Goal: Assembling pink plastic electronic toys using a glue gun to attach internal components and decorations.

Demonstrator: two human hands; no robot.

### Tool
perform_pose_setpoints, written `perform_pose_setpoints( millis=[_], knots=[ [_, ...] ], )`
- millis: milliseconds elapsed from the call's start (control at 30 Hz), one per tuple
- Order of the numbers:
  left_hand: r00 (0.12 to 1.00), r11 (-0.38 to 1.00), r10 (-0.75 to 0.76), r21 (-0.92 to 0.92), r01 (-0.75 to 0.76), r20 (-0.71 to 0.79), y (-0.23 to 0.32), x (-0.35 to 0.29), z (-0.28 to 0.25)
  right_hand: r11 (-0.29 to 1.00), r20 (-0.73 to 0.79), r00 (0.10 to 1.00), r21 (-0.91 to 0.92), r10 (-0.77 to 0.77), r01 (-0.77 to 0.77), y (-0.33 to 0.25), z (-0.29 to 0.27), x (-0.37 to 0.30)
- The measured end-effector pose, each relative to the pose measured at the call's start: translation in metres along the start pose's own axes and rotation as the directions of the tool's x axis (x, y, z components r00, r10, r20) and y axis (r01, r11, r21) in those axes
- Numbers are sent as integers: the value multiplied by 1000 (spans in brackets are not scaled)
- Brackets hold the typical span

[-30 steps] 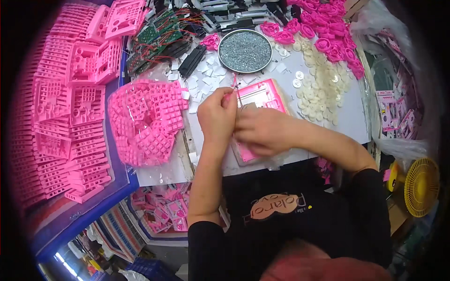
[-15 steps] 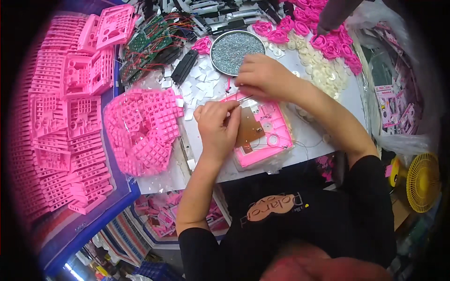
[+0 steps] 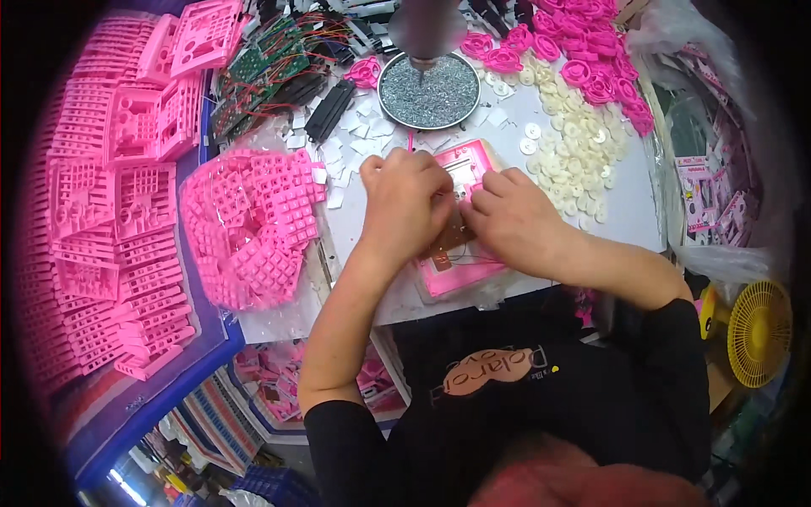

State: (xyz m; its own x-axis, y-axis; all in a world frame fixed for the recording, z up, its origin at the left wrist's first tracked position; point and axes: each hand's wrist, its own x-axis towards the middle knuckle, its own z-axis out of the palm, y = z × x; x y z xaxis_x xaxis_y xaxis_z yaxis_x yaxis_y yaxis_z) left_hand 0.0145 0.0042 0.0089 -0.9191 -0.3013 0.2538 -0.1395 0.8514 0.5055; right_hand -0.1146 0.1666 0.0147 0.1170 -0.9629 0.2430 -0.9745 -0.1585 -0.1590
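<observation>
A pink plastic casing [image 3: 459, 279] lies on the white work table, with a brown circuit board [image 3: 445, 242] and thin wires inside it. Over its left side my left hand [image 3: 408, 201] is bent, fingers curled down on the board area. My right hand [image 3: 517, 221] pinches at the casing's middle from the right, its fingertips close to the left ones. Whatever either hand grips is hidden behind the fingers. Beyond the hands stands a round dish [image 3: 431, 95] full of small metal screws. A dark, blurred driver-like tool [image 3: 425, 38] hangs over it, tip pointing down.
Left of the casing lies a clear bag of pink key pieces [image 3: 249, 228]. Stacked pink casings [image 3: 127, 203] fill a blue-edged bin. Wired green circuit boards [image 3: 270, 84], white squares [image 3: 372, 127], white discs [image 3: 579, 152] and pink rings [image 3: 591, 51] surround the dish. A yellow fan [image 3: 759, 334] stands right.
My right hand has come down from near the dish to the casing's right side. My left hand has shifted slightly up and right. The dark tool now hangs over the dish, further left.
</observation>
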Motion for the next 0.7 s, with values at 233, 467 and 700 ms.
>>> perform_pose_setpoints(
  millis=[233, 467, 700],
  knots=[
    [960, 941, 202, 232, -244, 192, 5, 18, 3, 986, -84, 988, 116, 133, -123, 0, 6, -5],
    [870, 913, 36, 338, -229, 492, 33, 44, -4, 985, -169, 978, 142, 119, -95, 8, 4, -3],
    [884, 983, -180, 51, 175, 431, -1, 39, -10, 968, -46, 984, 192, 174, -163, 16, 0, 5]
  ],
)
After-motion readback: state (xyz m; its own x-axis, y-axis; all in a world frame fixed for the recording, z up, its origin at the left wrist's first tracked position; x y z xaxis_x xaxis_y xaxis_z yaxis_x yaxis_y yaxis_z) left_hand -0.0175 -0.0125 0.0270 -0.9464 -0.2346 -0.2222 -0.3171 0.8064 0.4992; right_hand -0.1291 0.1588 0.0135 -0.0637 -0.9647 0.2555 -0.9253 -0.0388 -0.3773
